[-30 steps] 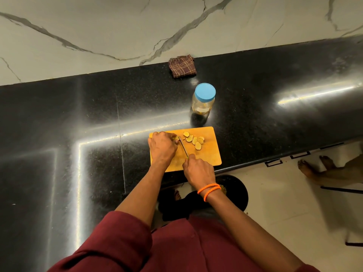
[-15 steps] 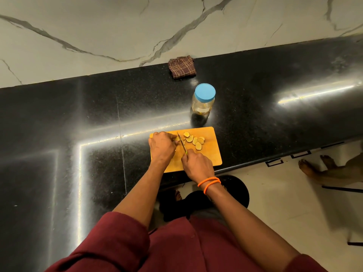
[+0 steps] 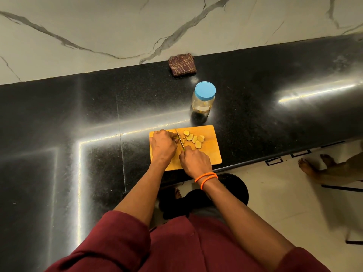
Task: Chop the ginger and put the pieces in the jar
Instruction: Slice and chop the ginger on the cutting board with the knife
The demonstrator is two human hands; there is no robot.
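An orange cutting board lies near the counter's front edge. Several pale ginger slices lie on its upper middle. My left hand curls over the uncut ginger at the board's left, which is almost wholly hidden under the fingers. My right hand grips the handle of a knife, whose blade runs up beside my left fingertips. A clear jar with a blue lid, closed, stands just behind the board.
The black stone counter stretches left and right. A folded brown checked cloth lies against the marble wall. Another person's bare feet stand on the floor at right, beside a dark stool below the counter edge.
My right hand has pushed the knife forward along the ginger, so the blade now reaches farther up the board. My left hand and the slices stay put.
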